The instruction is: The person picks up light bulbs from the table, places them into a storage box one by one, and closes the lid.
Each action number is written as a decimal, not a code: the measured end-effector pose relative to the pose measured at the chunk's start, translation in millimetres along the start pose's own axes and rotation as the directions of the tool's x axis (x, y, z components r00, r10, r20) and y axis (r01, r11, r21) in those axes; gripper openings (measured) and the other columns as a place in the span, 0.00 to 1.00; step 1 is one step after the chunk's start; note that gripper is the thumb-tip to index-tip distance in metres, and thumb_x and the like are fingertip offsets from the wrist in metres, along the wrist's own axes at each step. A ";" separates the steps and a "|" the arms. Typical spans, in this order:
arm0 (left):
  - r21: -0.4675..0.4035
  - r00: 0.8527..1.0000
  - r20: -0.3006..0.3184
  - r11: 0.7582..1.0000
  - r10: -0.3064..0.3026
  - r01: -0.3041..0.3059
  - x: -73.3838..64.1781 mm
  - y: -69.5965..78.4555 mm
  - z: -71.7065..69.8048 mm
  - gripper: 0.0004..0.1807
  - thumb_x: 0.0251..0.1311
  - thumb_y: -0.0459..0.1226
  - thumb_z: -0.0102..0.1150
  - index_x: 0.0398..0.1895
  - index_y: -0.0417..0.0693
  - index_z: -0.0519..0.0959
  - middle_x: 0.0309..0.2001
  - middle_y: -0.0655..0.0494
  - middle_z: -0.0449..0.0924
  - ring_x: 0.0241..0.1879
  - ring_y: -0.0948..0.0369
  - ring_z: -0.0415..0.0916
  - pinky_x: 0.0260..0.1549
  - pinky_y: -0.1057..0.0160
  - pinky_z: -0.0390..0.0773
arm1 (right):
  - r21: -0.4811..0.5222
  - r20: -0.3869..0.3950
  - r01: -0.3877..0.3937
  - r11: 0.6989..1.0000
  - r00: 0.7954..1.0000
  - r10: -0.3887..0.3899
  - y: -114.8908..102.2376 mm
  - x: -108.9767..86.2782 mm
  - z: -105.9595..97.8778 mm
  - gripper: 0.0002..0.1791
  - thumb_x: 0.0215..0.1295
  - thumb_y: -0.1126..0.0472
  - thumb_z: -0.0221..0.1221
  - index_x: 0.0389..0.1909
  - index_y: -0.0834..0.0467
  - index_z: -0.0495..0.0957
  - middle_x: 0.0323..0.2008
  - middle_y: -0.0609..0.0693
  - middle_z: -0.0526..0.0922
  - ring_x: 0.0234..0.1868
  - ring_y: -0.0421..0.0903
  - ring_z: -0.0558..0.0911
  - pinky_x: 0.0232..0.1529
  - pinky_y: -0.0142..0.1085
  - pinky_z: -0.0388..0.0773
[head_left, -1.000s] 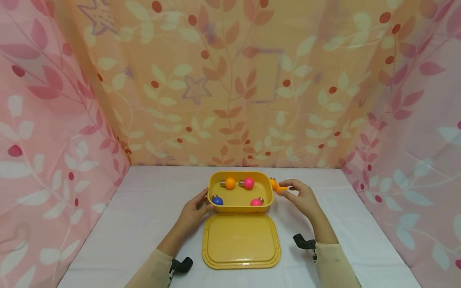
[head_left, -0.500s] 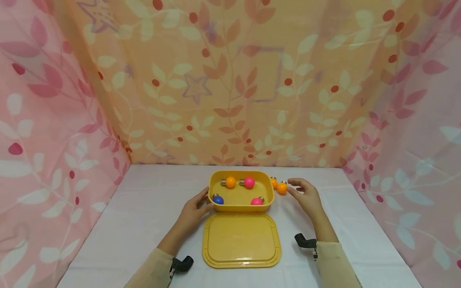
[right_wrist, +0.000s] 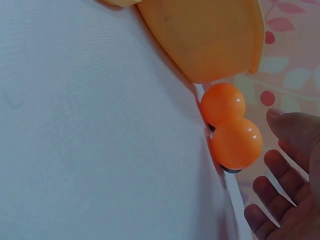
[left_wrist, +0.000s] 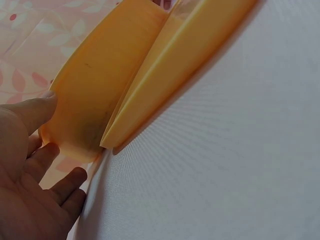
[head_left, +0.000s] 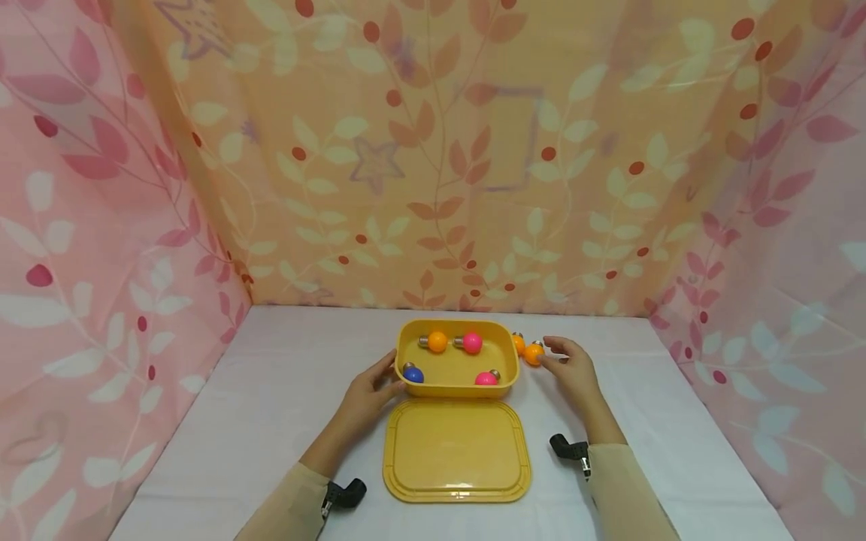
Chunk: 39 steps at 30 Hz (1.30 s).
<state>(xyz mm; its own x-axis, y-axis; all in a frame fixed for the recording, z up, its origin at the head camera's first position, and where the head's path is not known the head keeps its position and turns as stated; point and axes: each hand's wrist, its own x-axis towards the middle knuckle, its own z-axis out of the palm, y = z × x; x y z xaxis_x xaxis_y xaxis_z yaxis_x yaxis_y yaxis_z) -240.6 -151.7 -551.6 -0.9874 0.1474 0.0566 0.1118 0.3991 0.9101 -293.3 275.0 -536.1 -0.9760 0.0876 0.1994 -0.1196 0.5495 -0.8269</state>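
My left hand (head_left: 365, 392) rests against the left end of a yellow plastic box (head_left: 457, 391), thumb and fingertips touching its wall (left_wrist: 95, 85). Inside lie an orange light bulb (head_left: 437, 342), a pink bulb (head_left: 473, 343), a blue bulb (head_left: 414, 375) and a second pink bulb (head_left: 485, 379). Just outside the right end, two more orange bulbs sit side by side on the table: a nearer one (right_wrist: 237, 143) and one by the box (right_wrist: 223, 104). My right hand (head_left: 571, 373) is beside the nearer bulb, fingers spread and holding nothing.
A yellow lid (head_left: 457, 451) lies flat in front of the box. White cloth covers the table (head_left: 284, 361). Patterned curtains (head_left: 433, 150) close off the back and both sides. A black wrist camera mount (head_left: 346, 494) sits on each sleeve.
My right hand has let go of the nearer orange bulb and drawn slightly to the right, leaving it on the table. My left hand stays at the box.
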 end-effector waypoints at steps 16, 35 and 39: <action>-0.011 1.000 0.003 0.999 0.031 -0.031 1.7 -1.1 -2.3 0.39 0.57 0.55 0.63 0.72 0.74 0.59 0.69 0.69 0.64 0.69 0.58 0.62 0.69 0.51 0.61 | -0.080 0.055 -0.106 0.991 0.992 0.111 3.1 9.2 11.0 0.31 0.54 0.48 0.70 0.57 0.55 0.75 0.57 0.56 0.74 0.61 0.56 0.70 0.68 0.55 0.63; -0.018 1.000 0.015 1.000 0.011 -0.011 0.0 0.1 -1.4 0.39 0.56 0.55 0.63 0.71 0.75 0.59 0.69 0.73 0.62 0.69 0.57 0.62 0.69 0.51 0.61 | -0.052 0.003 -0.097 0.994 0.995 0.097 0.9 -5.5 1.6 0.31 0.53 0.44 0.69 0.57 0.51 0.76 0.57 0.55 0.74 0.60 0.56 0.71 0.64 0.54 0.67; -0.020 1.000 0.004 1.000 0.010 -0.010 0.3 0.0 -2.0 0.39 0.57 0.55 0.63 0.71 0.76 0.59 0.69 0.72 0.63 0.69 0.57 0.63 0.69 0.50 0.61 | -0.047 -0.006 -0.050 0.998 0.999 0.050 -6.2 -9.3 -4.6 0.29 0.55 0.46 0.69 0.58 0.50 0.76 0.57 0.53 0.74 0.60 0.54 0.71 0.62 0.52 0.68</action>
<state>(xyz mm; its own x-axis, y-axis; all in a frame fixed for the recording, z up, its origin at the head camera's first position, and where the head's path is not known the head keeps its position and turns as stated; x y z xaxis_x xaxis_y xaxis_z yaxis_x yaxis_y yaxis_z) -241.2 -153.4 -550.7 -0.9858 0.1550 0.0642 0.1194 0.3794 0.9175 -282.6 274.6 -530.4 -0.9796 0.1200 0.1610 -0.0616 0.5832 -0.8100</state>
